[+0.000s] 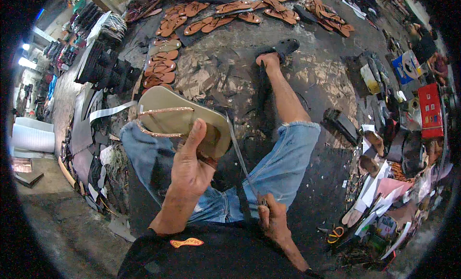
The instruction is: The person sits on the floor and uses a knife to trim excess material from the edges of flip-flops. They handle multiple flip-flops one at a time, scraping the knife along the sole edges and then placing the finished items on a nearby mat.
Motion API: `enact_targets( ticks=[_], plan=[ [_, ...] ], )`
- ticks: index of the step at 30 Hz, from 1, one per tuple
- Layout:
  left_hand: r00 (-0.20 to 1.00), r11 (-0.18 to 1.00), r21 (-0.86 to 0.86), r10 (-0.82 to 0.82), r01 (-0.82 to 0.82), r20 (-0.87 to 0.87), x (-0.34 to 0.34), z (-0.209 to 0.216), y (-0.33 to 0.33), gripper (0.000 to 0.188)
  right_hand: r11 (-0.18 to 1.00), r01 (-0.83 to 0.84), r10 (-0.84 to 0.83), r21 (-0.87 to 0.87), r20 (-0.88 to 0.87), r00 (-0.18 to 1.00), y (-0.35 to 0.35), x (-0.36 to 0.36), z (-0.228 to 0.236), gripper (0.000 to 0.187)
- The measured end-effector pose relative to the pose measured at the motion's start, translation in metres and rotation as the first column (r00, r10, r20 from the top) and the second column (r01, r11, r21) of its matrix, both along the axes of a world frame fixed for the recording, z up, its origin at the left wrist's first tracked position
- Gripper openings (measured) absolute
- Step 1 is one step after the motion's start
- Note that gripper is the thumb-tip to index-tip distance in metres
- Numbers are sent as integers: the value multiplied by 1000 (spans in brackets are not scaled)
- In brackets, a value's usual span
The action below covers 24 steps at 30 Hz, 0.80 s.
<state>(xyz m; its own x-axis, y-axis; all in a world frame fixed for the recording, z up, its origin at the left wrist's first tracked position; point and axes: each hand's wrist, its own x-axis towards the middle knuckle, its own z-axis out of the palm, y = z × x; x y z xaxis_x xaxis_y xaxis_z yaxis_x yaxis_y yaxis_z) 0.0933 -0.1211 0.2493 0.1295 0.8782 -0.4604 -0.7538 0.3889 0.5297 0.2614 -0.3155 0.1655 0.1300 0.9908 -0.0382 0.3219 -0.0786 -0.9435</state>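
My left hand (188,169) grips a tan flip-flop sandal (209,117) with glittery copper straps, its thumb lying on the sole. The sandal is held tilted above my left knee. A long, thin grey strip (242,164) runs from the sandal's right edge down to my right hand (274,215). The fingers of that hand are closed on the strip's lower end, beside my right thigh. A white strip (113,111) curves out at the sandal's left side; whether it joins the grey one is hidden behind the sole.
Brown sandals (161,68) lie in rows on the floor ahead and to the left. Black stacked pieces (108,68) stand at the left. On the right are a red box (430,111), a black block (340,125), yellow-handled scissors (335,235) and heaped scraps.
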Motion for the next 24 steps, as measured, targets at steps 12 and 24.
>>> enact_targets(
  ticks=[12,24],
  plan=[
    [939,969,52,-220,242,-266,-28,-23,-23,38,943,-260,298,-210,180,937,72,46,7,40],
    [873,967,-15,-235,253,-427,-47,-26,-45,52,933,-317,337,-167,105,936,112,11,28,43]
  ],
)
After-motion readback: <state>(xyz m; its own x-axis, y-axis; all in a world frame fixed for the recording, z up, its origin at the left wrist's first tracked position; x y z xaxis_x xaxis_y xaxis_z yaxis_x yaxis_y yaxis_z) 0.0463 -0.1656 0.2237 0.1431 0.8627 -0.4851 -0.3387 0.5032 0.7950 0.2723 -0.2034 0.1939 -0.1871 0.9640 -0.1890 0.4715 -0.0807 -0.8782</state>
